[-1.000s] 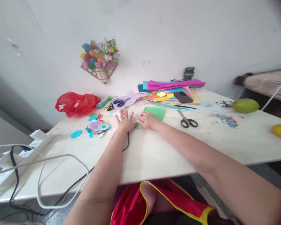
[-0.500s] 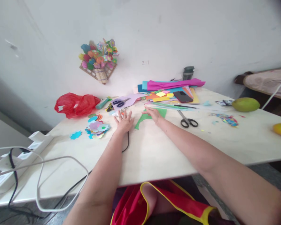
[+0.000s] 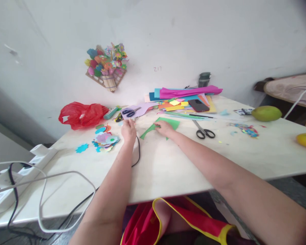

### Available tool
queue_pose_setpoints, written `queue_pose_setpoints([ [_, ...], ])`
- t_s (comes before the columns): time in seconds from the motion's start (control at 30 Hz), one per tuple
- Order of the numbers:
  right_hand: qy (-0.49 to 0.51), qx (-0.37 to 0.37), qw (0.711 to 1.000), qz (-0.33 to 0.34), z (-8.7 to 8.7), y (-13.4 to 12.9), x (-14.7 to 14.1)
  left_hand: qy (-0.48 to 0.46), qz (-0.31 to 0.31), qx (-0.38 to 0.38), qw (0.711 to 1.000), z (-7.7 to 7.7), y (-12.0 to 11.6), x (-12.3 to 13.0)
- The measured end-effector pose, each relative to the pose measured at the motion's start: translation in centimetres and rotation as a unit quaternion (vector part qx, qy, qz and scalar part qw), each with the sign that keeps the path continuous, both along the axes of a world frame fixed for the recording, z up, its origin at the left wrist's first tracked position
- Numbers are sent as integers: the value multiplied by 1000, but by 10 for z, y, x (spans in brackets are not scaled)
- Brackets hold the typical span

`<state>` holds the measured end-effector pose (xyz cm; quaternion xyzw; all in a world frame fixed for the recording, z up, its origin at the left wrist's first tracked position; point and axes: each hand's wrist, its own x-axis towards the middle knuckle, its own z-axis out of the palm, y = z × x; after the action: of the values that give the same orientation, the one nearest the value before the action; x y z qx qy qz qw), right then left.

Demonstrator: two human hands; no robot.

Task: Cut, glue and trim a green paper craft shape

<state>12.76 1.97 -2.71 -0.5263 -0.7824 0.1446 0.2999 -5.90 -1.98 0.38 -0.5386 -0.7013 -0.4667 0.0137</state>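
My left hand (image 3: 128, 131) has its fingers drawn together at the middle of the table; whatever is in them is too small or hidden to make out. A black cord (image 3: 139, 149) curves out from beside this hand. To its right, my right hand (image 3: 165, 128) lies over a cut piece of green paper (image 3: 173, 123), thumb and fingers closed on its near left part. The paper has a narrow strip reaching left and a wider part to the right. Behind my left hand, dark-handled scissors (image 3: 128, 112) rest on purple paper (image 3: 143, 108).
Flower-shaped paper cutouts (image 3: 105, 140) lie at left, near a red plastic bag (image 3: 82, 115). Black-handled scissors (image 3: 205, 133) lie right of my hand. Coloured sheets (image 3: 191, 91) and a phone (image 3: 198, 105) are behind. A power strip (image 3: 22, 177) with loose cables occupies the left edge.
My left hand's spread fingers have closed together, and the hand has shifted slightly left. My right hand has moved a little left and nearer, its fingers curling onto the green paper, which shifted too.
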Motion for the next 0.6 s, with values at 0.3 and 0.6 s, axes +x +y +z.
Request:
queue_pose_setpoints([
  [0.3,-124,36,991,17,7,-8,-5,131,12,-76,988,4,-6,3],
  [0.6,-203,68,975,61,5,-9,-11,323,-25,-181,929,-19,-7,14],
])
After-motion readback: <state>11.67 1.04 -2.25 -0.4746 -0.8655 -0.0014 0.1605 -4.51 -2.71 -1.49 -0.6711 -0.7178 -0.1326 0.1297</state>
